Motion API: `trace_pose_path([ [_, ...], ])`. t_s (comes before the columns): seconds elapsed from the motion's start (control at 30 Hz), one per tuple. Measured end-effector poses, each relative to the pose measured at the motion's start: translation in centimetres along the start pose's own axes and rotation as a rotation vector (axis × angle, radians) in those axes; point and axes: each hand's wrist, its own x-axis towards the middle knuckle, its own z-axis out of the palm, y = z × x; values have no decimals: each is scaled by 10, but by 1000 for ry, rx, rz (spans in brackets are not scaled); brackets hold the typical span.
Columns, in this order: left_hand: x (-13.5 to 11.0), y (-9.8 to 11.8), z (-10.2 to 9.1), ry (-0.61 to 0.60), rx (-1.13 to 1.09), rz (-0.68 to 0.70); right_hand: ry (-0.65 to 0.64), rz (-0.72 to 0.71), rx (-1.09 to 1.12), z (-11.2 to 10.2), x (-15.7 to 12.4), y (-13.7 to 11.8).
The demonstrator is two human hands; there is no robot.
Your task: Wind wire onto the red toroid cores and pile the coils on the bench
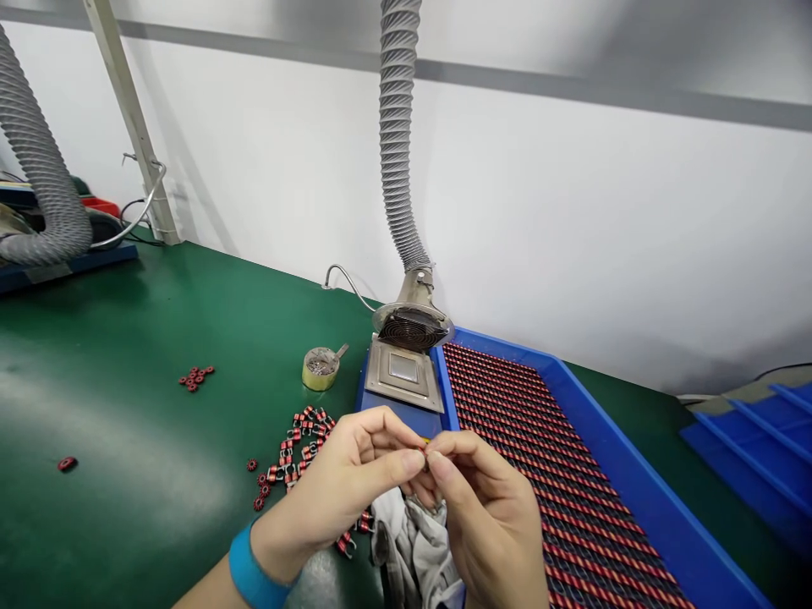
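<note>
My left hand (374, 457) and my right hand (485, 499) meet fingertip to fingertip in front of me, both closed in a pinch. Whatever sits between them is tiny and almost wholly covered; only a speck of yellow and red shows. A teal band (254, 571) circles my left wrist. Behind that hand lies a loose pile of small red-and-black wire-wound coils (308, 427) with metal leads. Crumpled grey-white cloth (415, 541) is beneath my hands.
A solder pot (404, 372) stands under an extraction hood (414, 321). Left of it is a small round tin (320, 370). At right, a blue tray (609, 423) holds rows of red-and-black coils. Small red rings (195, 378) and one dark red piece (67, 463) lie on the green table (127, 406).
</note>
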Motion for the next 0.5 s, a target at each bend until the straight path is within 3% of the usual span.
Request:
trace_pose_path([
  [0.5,2,-3,-2,-40,-74,-54,-13,31,68,4,0,4],
])
